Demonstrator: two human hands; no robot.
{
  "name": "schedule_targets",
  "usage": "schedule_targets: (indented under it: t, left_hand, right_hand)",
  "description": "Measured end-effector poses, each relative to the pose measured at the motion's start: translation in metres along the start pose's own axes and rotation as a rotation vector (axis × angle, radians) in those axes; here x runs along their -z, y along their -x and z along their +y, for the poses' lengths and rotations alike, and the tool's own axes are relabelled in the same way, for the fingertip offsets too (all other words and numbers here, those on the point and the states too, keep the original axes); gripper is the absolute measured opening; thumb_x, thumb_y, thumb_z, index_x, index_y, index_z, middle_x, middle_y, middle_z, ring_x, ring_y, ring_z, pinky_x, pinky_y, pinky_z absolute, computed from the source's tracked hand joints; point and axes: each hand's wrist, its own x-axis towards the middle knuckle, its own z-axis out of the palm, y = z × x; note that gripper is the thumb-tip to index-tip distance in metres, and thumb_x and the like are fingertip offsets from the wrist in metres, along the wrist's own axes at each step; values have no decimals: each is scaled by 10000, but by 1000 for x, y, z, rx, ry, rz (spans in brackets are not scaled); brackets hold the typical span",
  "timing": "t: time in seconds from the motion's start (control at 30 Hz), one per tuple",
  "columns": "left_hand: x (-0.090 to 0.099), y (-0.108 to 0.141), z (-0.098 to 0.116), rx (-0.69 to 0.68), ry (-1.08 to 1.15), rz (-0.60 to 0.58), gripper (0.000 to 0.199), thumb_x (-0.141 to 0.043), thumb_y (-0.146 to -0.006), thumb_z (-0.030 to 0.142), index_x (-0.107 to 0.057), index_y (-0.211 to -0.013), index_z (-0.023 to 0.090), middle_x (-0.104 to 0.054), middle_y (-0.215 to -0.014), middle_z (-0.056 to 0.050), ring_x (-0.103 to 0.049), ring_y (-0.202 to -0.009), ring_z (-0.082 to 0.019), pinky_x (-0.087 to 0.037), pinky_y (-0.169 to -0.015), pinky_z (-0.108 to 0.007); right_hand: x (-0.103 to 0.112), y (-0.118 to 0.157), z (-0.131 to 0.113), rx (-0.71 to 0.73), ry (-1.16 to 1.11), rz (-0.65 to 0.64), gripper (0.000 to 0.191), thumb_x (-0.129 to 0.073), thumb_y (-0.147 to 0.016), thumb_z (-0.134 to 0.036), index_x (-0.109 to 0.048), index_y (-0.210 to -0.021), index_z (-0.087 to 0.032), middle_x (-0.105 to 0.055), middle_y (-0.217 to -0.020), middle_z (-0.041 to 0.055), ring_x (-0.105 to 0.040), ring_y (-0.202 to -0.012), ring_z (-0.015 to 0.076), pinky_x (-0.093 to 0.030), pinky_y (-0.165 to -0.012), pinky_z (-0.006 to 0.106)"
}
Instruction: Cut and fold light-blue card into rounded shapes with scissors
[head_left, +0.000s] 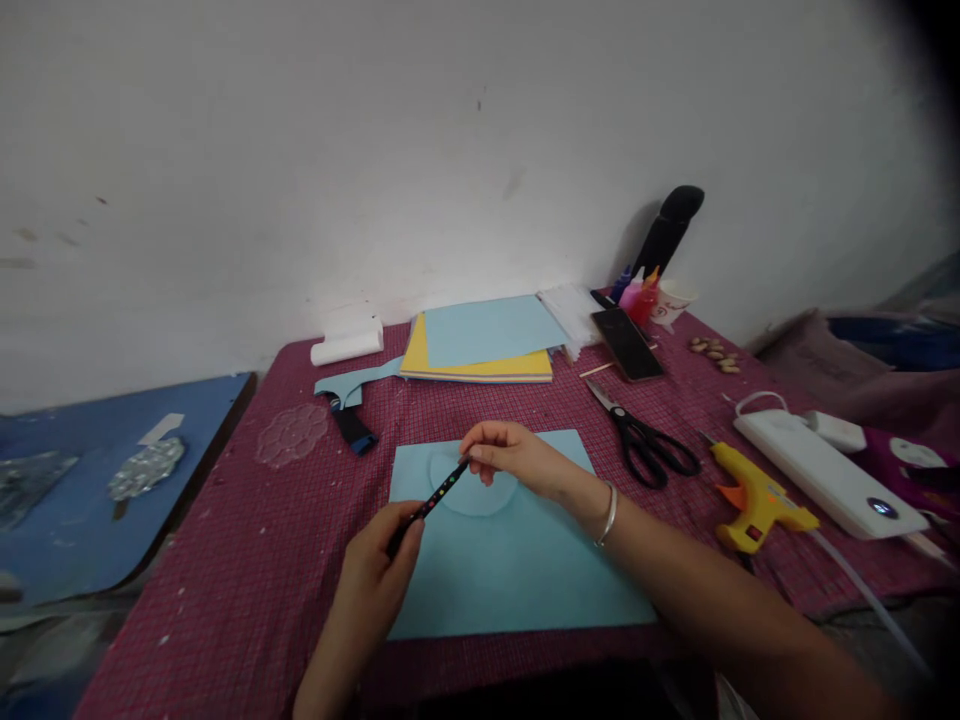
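Note:
A black pencil with small coloured dots [442, 489] is held slantwise above a light blue sheet [510, 580]. My left hand [381, 560] is closed round its lower left end. The fingertips of my right hand [499, 455] pinch the upper right end. A faint round outline shows on the upper part of the sheet, partly covered by my right hand. Black-handled scissors [645, 445] lie to the right of the sheet.
A yellow glue gun [761, 498] and a white power bank [829, 475] lie at the right. Stacked coloured sheets [487, 335], a phone [628, 345], glue bottles [641, 300] and a paper cup [673, 300] are at the back. A blue board [97, 540] stands at the left.

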Motion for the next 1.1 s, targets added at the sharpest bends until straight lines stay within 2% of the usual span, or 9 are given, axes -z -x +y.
schedule_targets:
  t: [0.17,0.27,0.43,0.7,0.83,0.93,1.1]
  left_hand:
    - [2,4,0,26,15,103,281,-487,-877,374,-644,-998,174,-659,-807,-30,-615,-734,-170,-475,-652,-248]
    - [2,5,0,34,24,81,277,-501,-870,381,-653,-979,176,-666,-810,-31,-614,-730,-170,-474,-647,-244]
    - [0,5,1,43,57,30,287,-496,-878,389,-650,-984,171,-659,-785,-28,-614,-743,-173,-473,-667,-246]
    - [-4,6,0,68,105,38,285,-514,-868,393,-650,-963,162,-665,-802,-34,-601,-743,-174,-459,-662,-247]
    - [-9,6,4,66,122,63,289,-515,-864,400,-664,-921,159,-628,-719,-15,-566,-665,-158,-438,-609,-239]
    - [-11,4,7,36,131,96,276,-507,-867,383,-670,-897,162,-628,-732,-15,-562,-669,-154,-432,-615,-238]
    - [-10,-1,12,41,126,127,238,-530,-846,360,-669,-822,168,-607,-690,-7,-534,-646,-149,-413,-601,-241]
  right_hand:
    - [6,-3,1,-7,-163,121,226,-713,-716,-340,-642,-824,-154,-604,-637,-28,-524,-485,63,-431,-489,209]
    - [7,-1,1,-9,-199,91,237,-721,-718,-344,-651,-832,-148,-608,-644,-20,-528,-494,63,-431,-493,207]
    - [5,1,3,15,-123,7,229,-705,-751,-345,-663,-848,-142,-622,-690,-2,-549,-532,72,-448,-520,212]
    - [-2,2,4,-8,-45,-68,296,-722,-728,-391,-665,-860,-132,-639,-689,2,-556,-514,69,-448,-509,211]
    - [-12,2,8,9,-98,-27,313,-718,-727,-433,-656,-826,-143,-632,-646,-7,-543,-482,72,-442,-479,215]
    - [-16,1,11,24,-124,19,326,-727,-716,-448,-644,-793,-142,-625,-613,-10,-537,-469,75,-440,-468,218]
    - [-17,1,14,-21,-146,52,356,-754,-676,-467,-626,-770,-149,-639,-604,-4,-564,-489,93,-454,-493,231]
